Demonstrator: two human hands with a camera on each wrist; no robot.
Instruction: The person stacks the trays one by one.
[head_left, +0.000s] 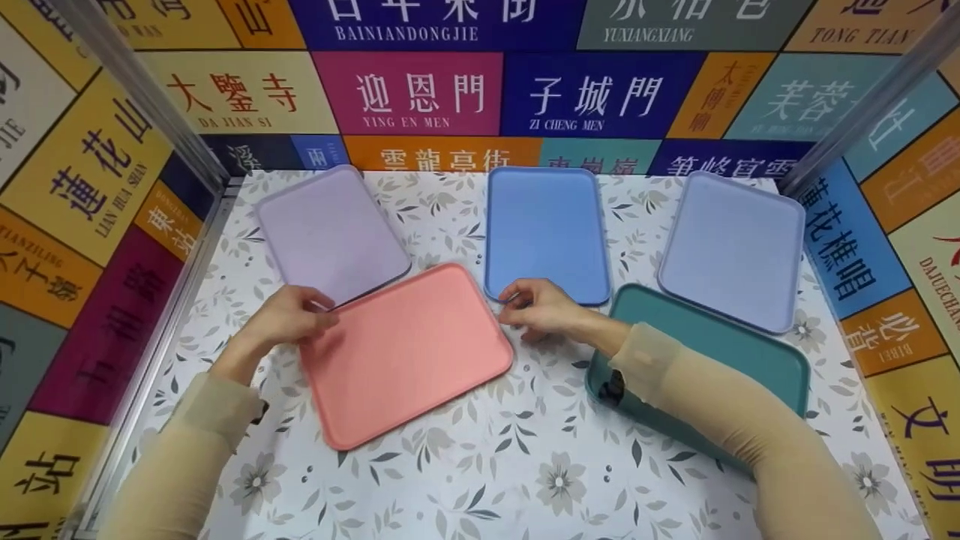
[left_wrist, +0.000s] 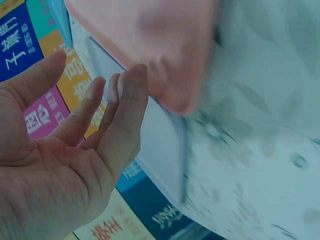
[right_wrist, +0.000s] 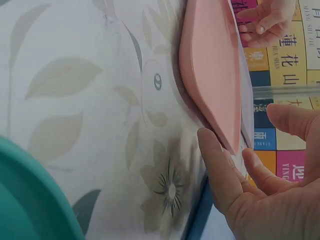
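A salmon-pink rectangular tray (head_left: pixel 405 356) lies at a slant in the middle of the table. My left hand (head_left: pixel 289 315) is at its upper left corner, fingers loosely bent and thumb apart, with nothing held; the left wrist view shows the fingertips (left_wrist: pixel 136 72) overlapping the tray's edge. Beside the pink tray's right edge hovers my right hand (head_left: pixel 544 307), relaxed and holding nothing, just below the blue tray (head_left: pixel 546 232). Seen in the right wrist view, its fingers (right_wrist: pixel 220 167) reach toward the pink rim. A pale purple tray (head_left: pixel 330 232) lies beyond the left hand, its lower edge against the pink one.
A teal-green tray (head_left: pixel 765 371) lies at the right, partly hidden under my right sleeve (head_left: pixel 697 382). Behind it is a lavender-blue tray (head_left: pixel 735 251). Colourful panels with Chinese lettering (head_left: pixel 409 94) wall in the flower-patterned tabletop (head_left: pixel 525 472) at back and sides.
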